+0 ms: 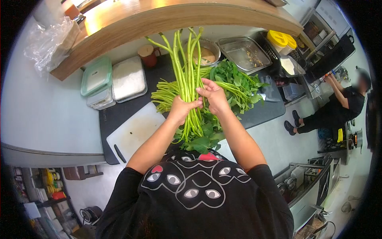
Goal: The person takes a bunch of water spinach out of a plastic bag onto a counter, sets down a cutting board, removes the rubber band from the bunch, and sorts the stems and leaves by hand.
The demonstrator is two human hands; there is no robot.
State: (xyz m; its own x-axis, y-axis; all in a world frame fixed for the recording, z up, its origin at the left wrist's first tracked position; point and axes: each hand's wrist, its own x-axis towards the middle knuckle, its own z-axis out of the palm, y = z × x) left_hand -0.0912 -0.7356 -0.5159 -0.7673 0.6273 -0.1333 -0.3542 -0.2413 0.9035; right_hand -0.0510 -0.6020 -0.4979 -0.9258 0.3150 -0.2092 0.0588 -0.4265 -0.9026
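Observation:
A bunch of long green vegetable stems [185, 75] is held up in front of my chest, cut ends pointing away and leaves hanging towards me. My left hand [181, 108] is wrapped round the lower part of the bunch. On its right side, my right hand [214, 96] grips stems with the thumb and fingers closed. The two hands nearly touch. Behind them, a pile of leafy greens [234, 75] and more cut stems [163, 93] lie on the dark counter. A white cutting board [133, 129] with a few dark bits on it lies to the left.
Lidded containers [96, 75], a tray of white powder [128, 81] and a brown mug [148, 55] stand back left. A metal bowl [211, 44] and metal tray [244, 51] stand behind. A wooden shelf [191, 18] overhangs the counter. Another person [338, 103] works at right.

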